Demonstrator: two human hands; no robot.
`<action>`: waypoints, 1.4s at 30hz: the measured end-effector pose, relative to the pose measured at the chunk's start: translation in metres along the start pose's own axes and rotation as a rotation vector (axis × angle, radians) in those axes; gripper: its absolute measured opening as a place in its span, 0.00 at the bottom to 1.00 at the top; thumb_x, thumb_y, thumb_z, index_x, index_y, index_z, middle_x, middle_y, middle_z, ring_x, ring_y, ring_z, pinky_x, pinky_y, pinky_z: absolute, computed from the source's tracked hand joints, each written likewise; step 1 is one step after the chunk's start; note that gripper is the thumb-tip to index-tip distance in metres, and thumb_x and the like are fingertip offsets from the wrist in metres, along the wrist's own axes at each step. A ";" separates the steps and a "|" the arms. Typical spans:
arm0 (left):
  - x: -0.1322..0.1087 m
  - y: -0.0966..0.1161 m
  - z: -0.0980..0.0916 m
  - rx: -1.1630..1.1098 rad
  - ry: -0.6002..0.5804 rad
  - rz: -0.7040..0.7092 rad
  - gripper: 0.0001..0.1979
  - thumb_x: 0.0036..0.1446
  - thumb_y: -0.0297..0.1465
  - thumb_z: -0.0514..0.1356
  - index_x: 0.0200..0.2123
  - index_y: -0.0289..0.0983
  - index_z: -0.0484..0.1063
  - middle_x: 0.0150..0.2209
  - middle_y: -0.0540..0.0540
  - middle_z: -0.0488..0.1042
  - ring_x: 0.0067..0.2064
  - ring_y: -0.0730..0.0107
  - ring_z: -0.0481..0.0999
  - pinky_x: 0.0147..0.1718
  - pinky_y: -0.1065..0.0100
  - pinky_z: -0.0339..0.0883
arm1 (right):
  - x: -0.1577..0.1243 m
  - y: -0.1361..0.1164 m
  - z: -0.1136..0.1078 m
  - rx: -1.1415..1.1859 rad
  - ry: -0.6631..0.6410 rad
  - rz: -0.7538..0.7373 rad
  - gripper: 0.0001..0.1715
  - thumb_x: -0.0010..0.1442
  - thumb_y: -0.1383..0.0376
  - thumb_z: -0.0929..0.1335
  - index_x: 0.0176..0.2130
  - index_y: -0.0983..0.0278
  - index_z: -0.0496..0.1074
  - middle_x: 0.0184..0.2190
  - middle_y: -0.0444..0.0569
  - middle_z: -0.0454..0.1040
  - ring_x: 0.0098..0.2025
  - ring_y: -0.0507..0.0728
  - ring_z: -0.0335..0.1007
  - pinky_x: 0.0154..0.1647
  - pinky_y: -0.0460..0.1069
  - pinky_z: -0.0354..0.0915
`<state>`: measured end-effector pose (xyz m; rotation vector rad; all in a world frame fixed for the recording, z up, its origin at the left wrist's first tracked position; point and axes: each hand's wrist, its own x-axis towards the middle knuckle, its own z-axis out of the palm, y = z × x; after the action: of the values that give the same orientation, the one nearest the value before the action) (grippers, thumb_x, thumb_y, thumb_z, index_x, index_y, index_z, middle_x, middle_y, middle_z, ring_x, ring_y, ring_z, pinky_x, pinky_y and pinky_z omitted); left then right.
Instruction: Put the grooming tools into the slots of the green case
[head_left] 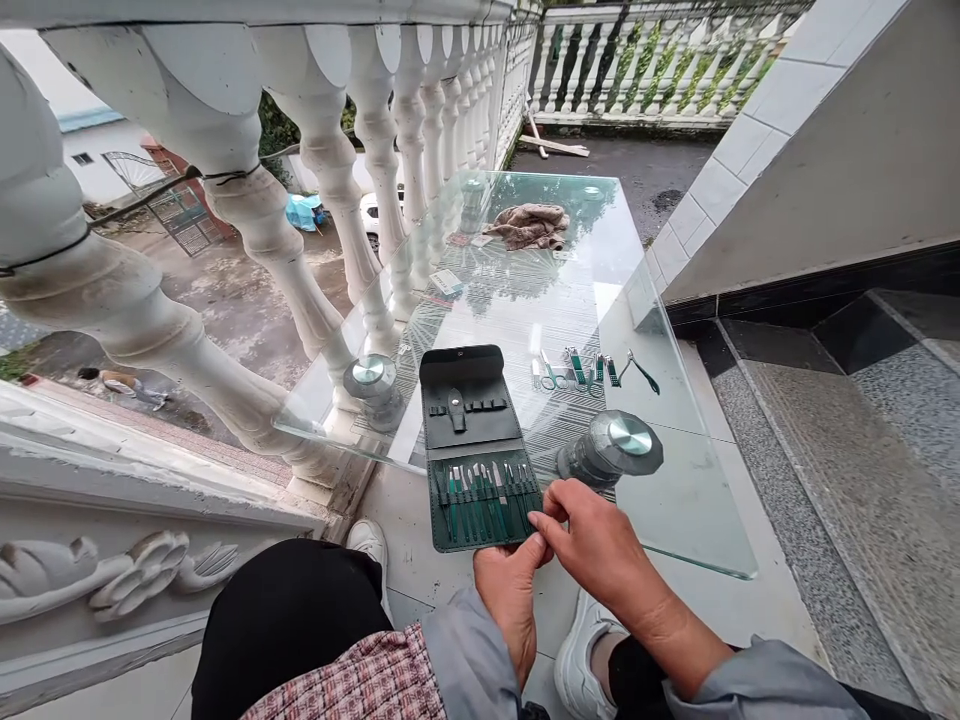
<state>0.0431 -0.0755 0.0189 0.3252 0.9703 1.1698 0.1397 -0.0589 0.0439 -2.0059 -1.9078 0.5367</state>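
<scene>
Pinching case [480,453], hands [511,592] [598,537] close together

Case [495,432] dark green on lower panel, near-black on upper flap [459,372]. Slotted tools [475,512] green-handled, silver-tipped. I get green-and-silver on loose clippers [577,368]. Cloth [529,228] mottled brown. Glass table [682,510] green-tinted, striped. Sleeves [469,650] grey, trousers [289,620] black. From here I read balusters [274,235] off-white.

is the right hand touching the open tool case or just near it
Touching: the head view shows the right hand at the case, its thumb overlapping the lower right corner with no gap.
</scene>
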 end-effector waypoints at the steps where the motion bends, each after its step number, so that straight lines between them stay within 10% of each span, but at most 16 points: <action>1: 0.000 0.000 0.000 0.002 0.000 -0.003 0.18 0.37 0.29 0.70 0.36 0.30 0.77 0.33 0.42 0.77 0.38 0.61 0.75 0.41 0.64 0.68 | 0.000 0.000 0.001 -0.030 0.006 -0.002 0.09 0.55 0.64 0.63 0.24 0.62 0.60 0.25 0.43 0.65 0.27 0.52 0.60 0.29 0.47 0.53; 18: 0.001 -0.004 -0.002 0.039 0.064 0.011 0.13 0.38 0.30 0.71 0.30 0.31 0.76 0.34 0.44 0.77 0.40 0.61 0.75 0.42 0.66 0.67 | -0.004 -0.012 0.003 -0.536 0.049 -0.070 0.11 0.56 0.72 0.62 0.24 0.64 0.66 0.22 0.50 0.69 0.24 0.53 0.66 0.21 0.48 0.45; 42: 0.002 -0.007 -0.007 0.009 0.059 -0.025 0.12 0.37 0.31 0.69 0.26 0.29 0.75 0.30 0.42 0.76 0.31 0.66 0.74 0.36 0.66 0.68 | -0.011 -0.003 -0.011 -0.320 -0.185 0.015 0.12 0.58 0.67 0.59 0.24 0.62 0.63 0.23 0.45 0.70 0.23 0.52 0.62 0.23 0.48 0.40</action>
<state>0.0427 -0.0782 0.0091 0.2861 1.0288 1.1582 0.1420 -0.0691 0.0558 -2.2344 -2.2102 0.4578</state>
